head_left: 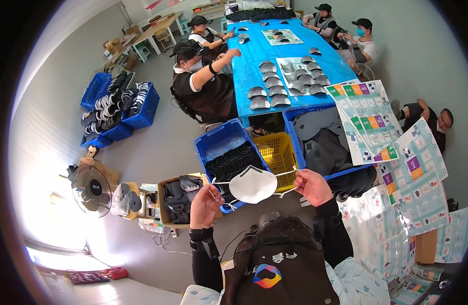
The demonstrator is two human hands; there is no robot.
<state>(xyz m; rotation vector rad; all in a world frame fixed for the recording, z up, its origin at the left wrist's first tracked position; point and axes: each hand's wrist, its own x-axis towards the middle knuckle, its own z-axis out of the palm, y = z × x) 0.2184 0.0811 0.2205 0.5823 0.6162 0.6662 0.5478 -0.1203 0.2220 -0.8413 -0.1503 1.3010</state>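
Note:
A white cup-shaped face mask (253,185) hangs stretched between my two hands, in front of my body. My left hand (204,207) pinches the mask's white straps on the left side. On the other side, my right hand (314,187) has its fingers closed on the opposite straps, pulled out to the right. Loose strap ends dangle by both hands. Behind the mask is a blue crate (204,141) with rows of dark curved pieces in it, partly covered by the mask.
A yellow basket (274,146) and another blue crate (293,137) of dark pieces stand ahead. Past them is a blue-covered table (249,66) bearing curved dark pieces, with several people around it. Printed sheets (368,119) lie at right. A fan (93,188) stands left.

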